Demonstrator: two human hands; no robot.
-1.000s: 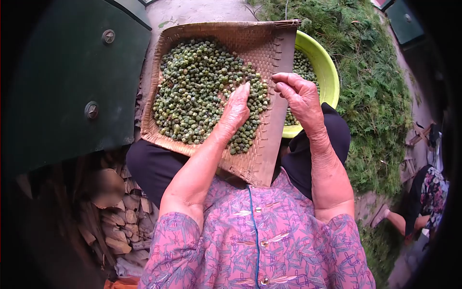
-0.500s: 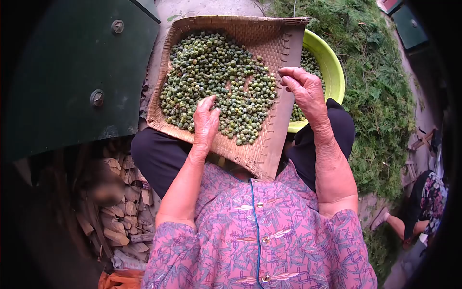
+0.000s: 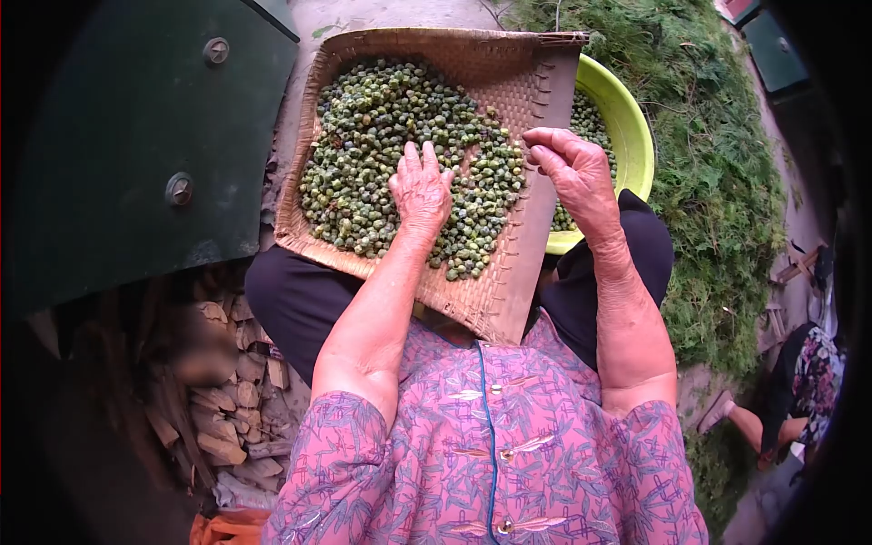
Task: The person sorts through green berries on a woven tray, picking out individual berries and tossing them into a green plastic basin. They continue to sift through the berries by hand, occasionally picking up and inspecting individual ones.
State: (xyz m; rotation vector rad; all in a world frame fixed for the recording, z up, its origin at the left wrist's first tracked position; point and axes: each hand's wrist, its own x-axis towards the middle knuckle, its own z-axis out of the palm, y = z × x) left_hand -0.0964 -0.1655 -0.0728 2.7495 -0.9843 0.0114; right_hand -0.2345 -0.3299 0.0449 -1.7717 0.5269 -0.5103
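A woven basket tray (image 3: 504, 73) rests across my lap, tilted, with a flat strip along its right edge. Small round green fruits (image 3: 381, 109) cover much of it. My left hand (image 3: 422, 191) lies over the middle of the pile, palm down and fingers extended, touching the fruits. Above the tray's right edge is my right hand (image 3: 579, 180), its thumb and fingers drawn together in a pinch. Anything between those fingertips is too small to make out. A yellow-green basin (image 3: 636, 136), partly hidden by the tray and my right hand, holds more green fruits (image 3: 586, 118).
Cut leafy branches (image 3: 699, 182) spread over the ground on the right. Firewood (image 3: 222, 427) is stacked at lower left, below a dark green metal panel (image 3: 118, 145). Another person (image 3: 804, 381) is partly visible at far right. An orange cloth or bag (image 3: 227, 529) lies at bottom left.
My left hand has moved right and farther up over the fruits, and its fingers have straightened. My right hand has barely moved and keeps its pinch.
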